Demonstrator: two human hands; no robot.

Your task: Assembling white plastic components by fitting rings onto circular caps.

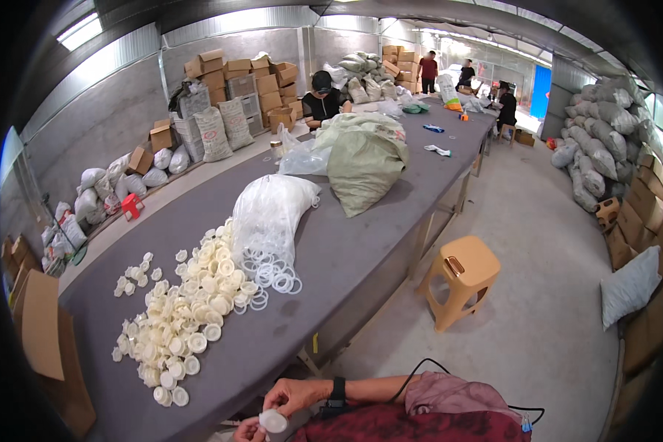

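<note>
At the lower edge, in front of the table, my left hand (pixel 247 430) grips a round white plastic cap (pixel 272 421) from its left side. My right hand (pixel 296 396), with a black band on its wrist, reaches in from the right. Its fingers are bent together and pinch at the cap's upper rim. Beyond my hands a heap of cream plastic caps (pixel 171 342) spreads over the dark grey table (pixel 331 258). White plastic rings (pixel 276 274) spill from the mouth of a translucent white bag (pixel 269 210) beside the heap.
A green woven sack (pixel 367 171) lies farther up the table, where a person (pixel 323 102) works. To the right stands a tan plastic stool (pixel 464 276). Stacked sacks (pixel 604 136) and cardboard line the right wall. An open carton (pixel 48 331) stands at the left.
</note>
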